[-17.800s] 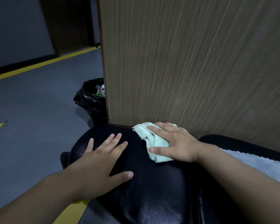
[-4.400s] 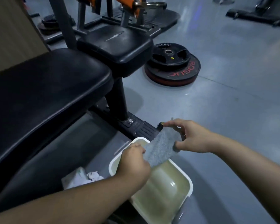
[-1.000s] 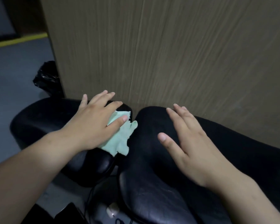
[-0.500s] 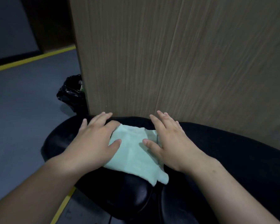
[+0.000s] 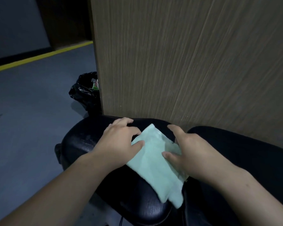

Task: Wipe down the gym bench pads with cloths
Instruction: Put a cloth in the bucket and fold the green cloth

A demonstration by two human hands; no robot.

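In the head view, a green cloth [image 5: 153, 163] was laid on the left pad [image 5: 82, 137], with its lower corner over the gap beside the right pad [image 5: 243, 152]. It was pressed by the left hand [image 5: 118, 144] and the right hand [image 5: 191, 152], both with loose, uncurled fingers. Its right edge was hidden under the palm. A black bag [image 5: 83, 93] was half hidden by a panel [image 5: 186, 62].

Mint-green cloth [image 5: 153, 162] flat on black bench pad [image 5: 82, 141]
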